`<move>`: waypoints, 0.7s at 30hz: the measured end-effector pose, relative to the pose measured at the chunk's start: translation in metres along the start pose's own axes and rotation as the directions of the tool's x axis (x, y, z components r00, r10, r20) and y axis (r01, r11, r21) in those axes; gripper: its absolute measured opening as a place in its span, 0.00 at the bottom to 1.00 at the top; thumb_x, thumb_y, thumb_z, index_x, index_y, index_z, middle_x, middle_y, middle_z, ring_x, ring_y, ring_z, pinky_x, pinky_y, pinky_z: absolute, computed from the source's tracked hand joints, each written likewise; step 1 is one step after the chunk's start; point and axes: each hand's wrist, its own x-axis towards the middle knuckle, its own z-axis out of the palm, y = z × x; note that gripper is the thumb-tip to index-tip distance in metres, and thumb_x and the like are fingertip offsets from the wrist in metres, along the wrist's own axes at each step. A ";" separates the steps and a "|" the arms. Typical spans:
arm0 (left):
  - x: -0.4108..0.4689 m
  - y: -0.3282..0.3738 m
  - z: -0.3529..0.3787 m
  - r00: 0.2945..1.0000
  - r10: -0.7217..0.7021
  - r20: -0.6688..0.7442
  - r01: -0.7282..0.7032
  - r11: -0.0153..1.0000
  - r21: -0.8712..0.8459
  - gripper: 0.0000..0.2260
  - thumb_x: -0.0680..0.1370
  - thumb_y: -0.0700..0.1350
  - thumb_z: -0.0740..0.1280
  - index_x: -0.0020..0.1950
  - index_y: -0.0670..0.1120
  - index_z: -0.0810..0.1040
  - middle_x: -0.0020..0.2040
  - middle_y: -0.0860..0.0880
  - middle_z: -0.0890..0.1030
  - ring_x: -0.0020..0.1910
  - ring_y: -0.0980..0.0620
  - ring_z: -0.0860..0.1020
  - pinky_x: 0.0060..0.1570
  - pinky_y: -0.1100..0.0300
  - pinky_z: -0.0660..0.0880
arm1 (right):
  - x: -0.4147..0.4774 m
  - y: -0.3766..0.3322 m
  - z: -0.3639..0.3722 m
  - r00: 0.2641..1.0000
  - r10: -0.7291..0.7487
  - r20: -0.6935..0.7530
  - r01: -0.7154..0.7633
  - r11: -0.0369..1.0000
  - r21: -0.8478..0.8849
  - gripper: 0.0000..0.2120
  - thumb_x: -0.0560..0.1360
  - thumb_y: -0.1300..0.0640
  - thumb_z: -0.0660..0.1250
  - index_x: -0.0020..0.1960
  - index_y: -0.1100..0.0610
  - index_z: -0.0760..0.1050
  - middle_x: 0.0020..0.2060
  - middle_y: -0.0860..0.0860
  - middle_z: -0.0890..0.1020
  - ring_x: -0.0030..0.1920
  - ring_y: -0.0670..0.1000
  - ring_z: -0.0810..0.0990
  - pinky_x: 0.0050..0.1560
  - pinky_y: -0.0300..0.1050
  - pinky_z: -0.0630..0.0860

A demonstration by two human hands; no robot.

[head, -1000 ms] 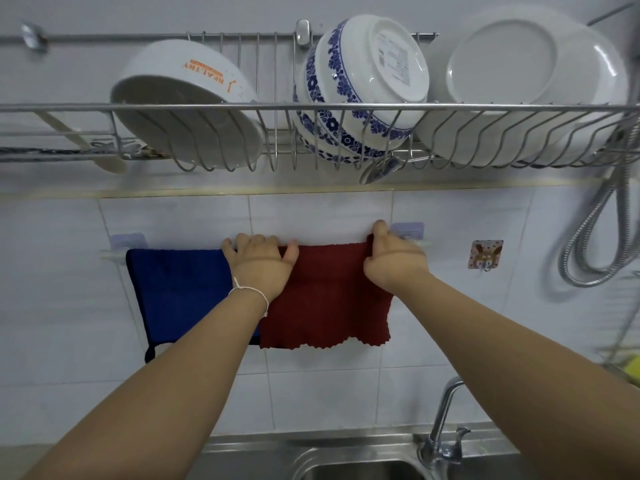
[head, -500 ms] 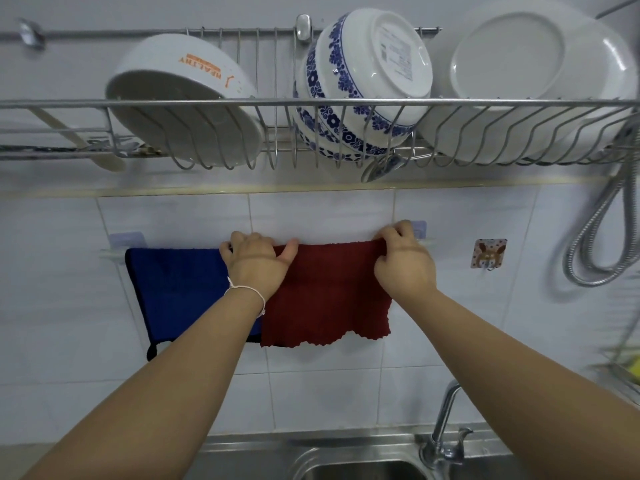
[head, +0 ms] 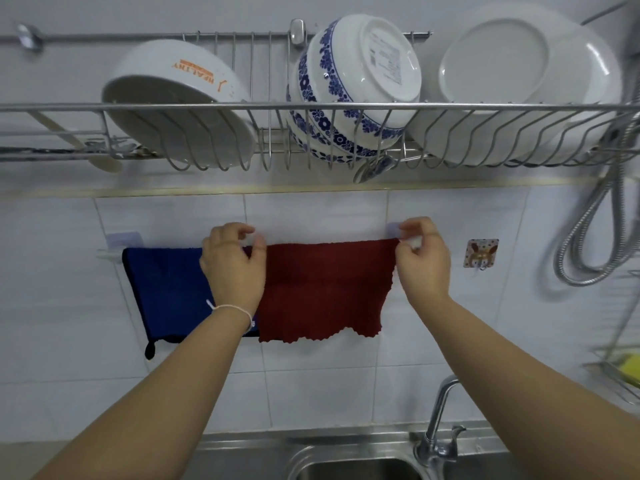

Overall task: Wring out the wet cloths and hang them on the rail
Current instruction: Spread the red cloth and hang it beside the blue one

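Note:
A dark red cloth [head: 325,289] hangs spread over the white wall rail [head: 105,253], its lower edge wavy. A blue cloth [head: 166,289] hangs on the same rail to its left, touching it. My left hand [head: 232,268] hovers at the red cloth's top left corner, over the seam between the two cloths, with fingers curled apart and nothing in them. My right hand [head: 426,268] is at the top right corner by the rail's end bracket, fingertips pinching the cloth's corner.
A wire dish rack [head: 311,107] with bowls and a plate hangs just above the hands. Below are a steel sink [head: 346,469] and a tap [head: 436,424]. A metal shower hose [head: 588,237] loops at the right, beside a small wall hook [head: 480,253].
The red cloth has been stretched wider to the right along the rail. My left hand has lifted off the cloth and opened; my right hand has slid to the far corner.

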 end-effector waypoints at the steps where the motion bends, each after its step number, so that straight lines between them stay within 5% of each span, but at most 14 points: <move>1: -0.007 0.002 -0.004 0.991 -0.117 -0.071 0.106 0.986 -0.132 0.07 0.78 0.47 0.65 0.53 0.46 0.78 0.50 0.48 0.77 0.52 0.48 0.74 0.55 0.50 0.73 | -0.008 0.005 0.000 0.994 0.057 -0.089 -0.054 0.998 0.038 0.12 0.72 0.65 0.60 0.48 0.49 0.73 0.43 0.43 0.79 0.35 0.47 0.75 0.36 0.41 0.73; 3: -0.018 0.005 -0.005 0.902 -0.430 -0.046 0.383 0.843 -0.378 0.07 0.79 0.45 0.64 0.55 0.44 0.76 0.51 0.49 0.77 0.49 0.51 0.75 0.53 0.52 0.75 | -0.016 0.019 0.004 0.947 0.280 -0.154 -0.254 0.952 0.169 0.07 0.73 0.63 0.62 0.46 0.51 0.71 0.41 0.48 0.77 0.36 0.49 0.75 0.39 0.45 0.74; 5: -0.027 0.001 0.000 0.758 -0.642 0.114 0.619 0.651 -0.440 0.12 0.80 0.45 0.64 0.59 0.39 0.75 0.54 0.44 0.79 0.47 0.52 0.75 0.49 0.57 0.73 | -0.017 0.027 0.009 0.864 0.500 -0.058 -0.465 0.837 0.288 0.05 0.73 0.59 0.65 0.47 0.52 0.72 0.42 0.52 0.78 0.35 0.52 0.75 0.37 0.47 0.74; 8: -0.033 -0.008 0.008 0.668 -0.687 0.287 0.736 0.555 -0.387 0.20 0.78 0.48 0.65 0.63 0.34 0.75 0.58 0.34 0.79 0.46 0.47 0.77 0.50 0.56 0.73 | -0.017 0.027 0.017 0.825 0.550 0.131 -0.561 0.768 0.309 0.11 0.74 0.54 0.69 0.54 0.55 0.73 0.43 0.52 0.79 0.33 0.52 0.75 0.29 0.42 0.69; 12: -0.030 -0.007 0.006 0.605 -0.637 0.479 0.795 0.514 -0.321 0.11 0.79 0.53 0.65 0.45 0.45 0.78 0.46 0.45 0.79 0.48 0.48 0.75 0.58 0.51 0.74 | -0.013 0.024 0.020 0.848 0.508 0.148 -0.529 0.803 0.275 0.07 0.75 0.53 0.69 0.49 0.56 0.76 0.37 0.51 0.78 0.32 0.49 0.73 0.37 0.46 0.71; 15: -0.027 -0.005 0.002 0.676 -0.569 0.468 0.730 0.606 -0.316 0.10 0.78 0.55 0.67 0.46 0.49 0.79 0.48 0.49 0.80 0.52 0.48 0.78 0.60 0.51 0.75 | -0.010 0.022 0.012 0.848 0.528 0.045 -0.518 0.808 0.281 0.09 0.75 0.53 0.70 0.38 0.53 0.74 0.32 0.50 0.76 0.33 0.52 0.73 0.39 0.49 0.73; 17: -0.020 -0.003 -0.005 0.737 -0.534 0.415 0.669 0.664 -0.333 0.08 0.78 0.53 0.67 0.42 0.51 0.78 0.45 0.49 0.80 0.49 0.49 0.78 0.57 0.54 0.75 | -0.006 0.017 0.006 0.863 0.504 -0.036 -0.470 0.827 0.308 0.07 0.74 0.53 0.71 0.40 0.54 0.77 0.35 0.50 0.79 0.37 0.52 0.77 0.46 0.51 0.77; 21: -0.003 -0.015 -0.017 0.743 -0.572 0.347 0.668 0.664 -0.335 0.13 0.77 0.50 0.70 0.55 0.44 0.82 0.52 0.45 0.83 0.53 0.46 0.80 0.61 0.50 0.76 | 0.009 -0.004 0.006 0.934 0.357 -0.029 -0.343 0.913 0.220 0.04 0.72 0.53 0.73 0.43 0.53 0.81 0.38 0.48 0.84 0.42 0.50 0.83 0.50 0.47 0.80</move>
